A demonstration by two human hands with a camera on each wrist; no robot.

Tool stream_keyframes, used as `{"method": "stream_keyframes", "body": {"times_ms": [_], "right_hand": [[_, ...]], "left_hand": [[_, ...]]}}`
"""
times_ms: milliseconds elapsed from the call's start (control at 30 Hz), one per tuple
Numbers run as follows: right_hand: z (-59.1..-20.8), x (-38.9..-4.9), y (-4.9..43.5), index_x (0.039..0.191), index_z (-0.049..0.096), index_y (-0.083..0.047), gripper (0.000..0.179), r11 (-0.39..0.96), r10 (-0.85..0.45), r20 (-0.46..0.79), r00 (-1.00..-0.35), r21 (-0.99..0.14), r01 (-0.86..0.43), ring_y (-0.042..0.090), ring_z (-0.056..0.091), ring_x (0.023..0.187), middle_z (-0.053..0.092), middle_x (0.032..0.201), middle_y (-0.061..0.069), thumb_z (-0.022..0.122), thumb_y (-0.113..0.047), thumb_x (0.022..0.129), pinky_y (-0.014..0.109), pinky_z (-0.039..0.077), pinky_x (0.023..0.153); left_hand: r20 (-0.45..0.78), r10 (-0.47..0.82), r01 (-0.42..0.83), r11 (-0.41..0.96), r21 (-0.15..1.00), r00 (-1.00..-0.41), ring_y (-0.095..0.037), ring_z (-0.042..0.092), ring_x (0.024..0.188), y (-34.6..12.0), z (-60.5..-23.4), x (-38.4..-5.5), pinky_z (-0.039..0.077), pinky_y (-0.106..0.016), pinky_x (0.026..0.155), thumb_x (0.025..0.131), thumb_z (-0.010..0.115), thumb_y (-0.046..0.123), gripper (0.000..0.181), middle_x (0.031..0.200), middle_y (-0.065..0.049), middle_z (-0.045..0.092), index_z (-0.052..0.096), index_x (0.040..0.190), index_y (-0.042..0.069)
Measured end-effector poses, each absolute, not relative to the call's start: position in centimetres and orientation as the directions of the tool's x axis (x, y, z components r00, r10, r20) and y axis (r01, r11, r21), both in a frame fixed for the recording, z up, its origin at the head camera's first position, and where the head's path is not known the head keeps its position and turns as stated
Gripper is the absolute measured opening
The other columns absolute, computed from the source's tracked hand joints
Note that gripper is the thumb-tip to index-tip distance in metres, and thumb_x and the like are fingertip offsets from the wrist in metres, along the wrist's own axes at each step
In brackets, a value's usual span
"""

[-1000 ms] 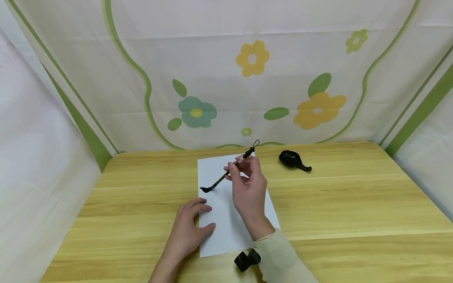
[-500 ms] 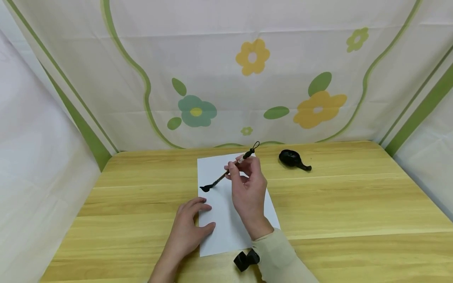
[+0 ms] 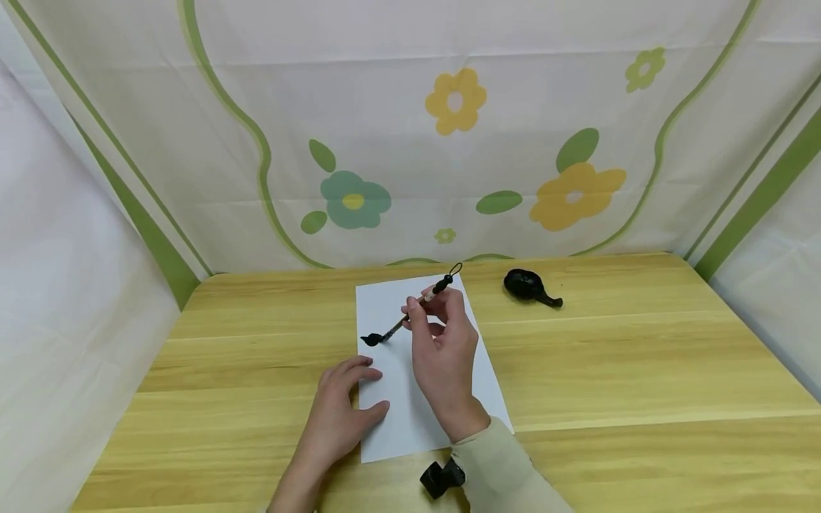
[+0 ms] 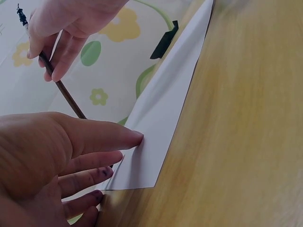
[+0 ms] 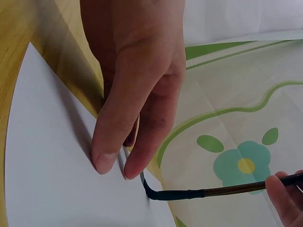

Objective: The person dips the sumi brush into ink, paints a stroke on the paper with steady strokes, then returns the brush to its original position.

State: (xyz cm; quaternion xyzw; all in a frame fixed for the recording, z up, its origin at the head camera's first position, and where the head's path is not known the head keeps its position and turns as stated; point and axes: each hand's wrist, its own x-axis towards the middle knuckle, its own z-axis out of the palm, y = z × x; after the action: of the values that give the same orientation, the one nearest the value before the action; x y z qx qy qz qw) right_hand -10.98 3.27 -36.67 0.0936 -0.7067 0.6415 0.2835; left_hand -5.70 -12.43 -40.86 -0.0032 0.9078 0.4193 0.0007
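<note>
My right hand (image 3: pixel 445 363) pinches a writing brush (image 3: pixel 420 303) with a dark brown handle and a hanging loop at its top. The brush slants down left, and its black bristles (image 5: pixel 156 195) bend against a sheet of white paper (image 3: pixel 410 420), near the left edge. There, a dark blob (image 3: pixel 371 340) shows in the head view. My left hand (image 3: pixel 343 410) rests at the paper's left edge with fingers spread, thumb and fingertips over the sheet. Dark stains (image 4: pixel 105 173) mark some of its fingertips in the left wrist view.
A black spoon-shaped dish (image 3: pixel 524 285) with a short handle lies right of the paper, toward the back of the wooden table (image 3: pixel 609 370). Behind the table hangs a white cloth (image 3: pixel 398 128) with printed flowers. A black device (image 3: pixel 442 479) sits at my right wrist.
My right hand has shifted slightly left, and the brush's top end has dipped. The dark blob at the bristles looks rounder. My left hand has stayed in place.
</note>
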Motion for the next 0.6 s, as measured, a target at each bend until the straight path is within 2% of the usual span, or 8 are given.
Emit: {"method": "stream_keyframes", "body": {"times_ms": [267, 600], "right_hand": [[-36.72, -10.86, 3.20, 0.112, 0.060, 0.000, 0.017, 0.170, 0.230, 0.530, -0.817, -0.848, -0.502, 0.022, 0.080, 0.093, 0.073, 0.104, 0.012, 0.069, -0.013, 0.106, 0.031, 0.066, 0.074], [-36.97, -10.88, 3.36, 0.111, 0.061, -0.002, 0.014, 0.259, 0.209, 0.610, -0.765, -0.788, -0.558, 0.020, 0.079, 0.093, 0.073, 0.104, 0.010, 0.069, -0.011, 0.105, 0.026, 0.065, 0.073]], "left_hand": [[-0.006, -0.005, -0.008, 0.651, 0.759, -1.000, -0.036, 0.051, 0.141, -12.43, -40.74, -5.67, 0.045, -0.059, 0.117, 0.083, 0.091, 0.012, 0.032, 0.147, -0.007, 0.067, 0.080, 0.113, 0.013], [0.014, 0.001, 0.011, 0.656, 0.754, -1.000, -0.036, 0.052, 0.138, -12.37, -40.73, -5.71, 0.046, -0.058, 0.116, 0.083, 0.091, 0.012, 0.032, 0.146, -0.008, 0.067, 0.080, 0.112, 0.013]]}}
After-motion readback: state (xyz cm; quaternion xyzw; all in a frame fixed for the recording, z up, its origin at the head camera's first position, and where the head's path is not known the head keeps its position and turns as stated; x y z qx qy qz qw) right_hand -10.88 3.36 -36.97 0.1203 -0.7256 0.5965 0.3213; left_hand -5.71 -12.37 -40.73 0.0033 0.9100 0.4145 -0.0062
